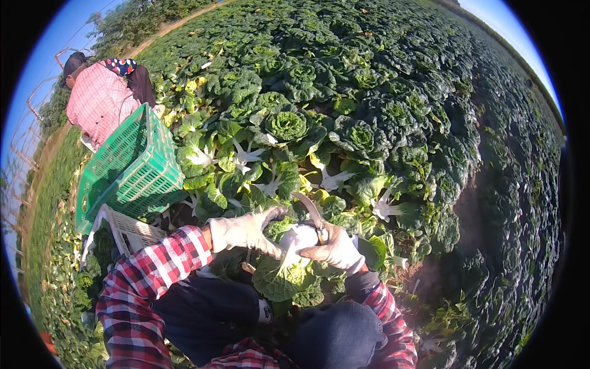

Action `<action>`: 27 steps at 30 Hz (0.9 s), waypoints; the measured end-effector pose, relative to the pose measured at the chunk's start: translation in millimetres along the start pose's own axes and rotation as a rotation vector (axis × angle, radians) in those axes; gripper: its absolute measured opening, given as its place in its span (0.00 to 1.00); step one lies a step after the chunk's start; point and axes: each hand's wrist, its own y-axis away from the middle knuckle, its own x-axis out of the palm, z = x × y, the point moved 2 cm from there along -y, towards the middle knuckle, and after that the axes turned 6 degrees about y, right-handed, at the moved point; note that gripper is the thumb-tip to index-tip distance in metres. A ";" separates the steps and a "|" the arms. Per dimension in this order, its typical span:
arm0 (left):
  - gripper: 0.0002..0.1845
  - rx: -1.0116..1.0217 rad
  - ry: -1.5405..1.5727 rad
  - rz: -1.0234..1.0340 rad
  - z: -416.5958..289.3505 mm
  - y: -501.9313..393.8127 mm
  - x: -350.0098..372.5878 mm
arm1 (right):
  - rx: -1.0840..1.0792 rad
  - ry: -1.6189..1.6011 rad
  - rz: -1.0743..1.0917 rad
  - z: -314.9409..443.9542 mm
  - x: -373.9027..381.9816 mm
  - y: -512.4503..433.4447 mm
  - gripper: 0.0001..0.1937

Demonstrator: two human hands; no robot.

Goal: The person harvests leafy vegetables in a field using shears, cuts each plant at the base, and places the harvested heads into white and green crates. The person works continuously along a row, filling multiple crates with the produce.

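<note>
In the head view, my gloved right hand grips the handle of a curved sickle or knife, its blade pointing up and left. The same hand rests at a cut leafy cabbage-like head, whose white base faces up and whose green leaves hang below. My gloved left hand is at the left of that head, thumb and fingers spread apart; whether its fingertips touch the leaves I cannot tell. Trimmed white-ribbed leaves lie on the plants just beyond my hands.
A green plastic crate stands tilted at the left, beside a whitish crate holding leafy greens. A person in a pink checked shirt crouches behind them. Rows of growing leafy heads spread ahead; a soil furrow runs at the right.
</note>
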 end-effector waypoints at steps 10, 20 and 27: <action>0.45 0.122 -0.002 -0.412 1.0 -9.3 28.8 | -0.279 0.830 -0.598 20.2 -23.5 25.9 0.14; 0.43 -0.009 -0.123 -0.397 1.8 -9.5 32.3 | -0.527 1.057 -0.412 31.1 5.5 18.8 0.12; 0.37 0.026 0.002 -0.356 5.7 -10.6 34.5 | -0.560 1.031 -0.383 26.8 6.7 14.1 0.12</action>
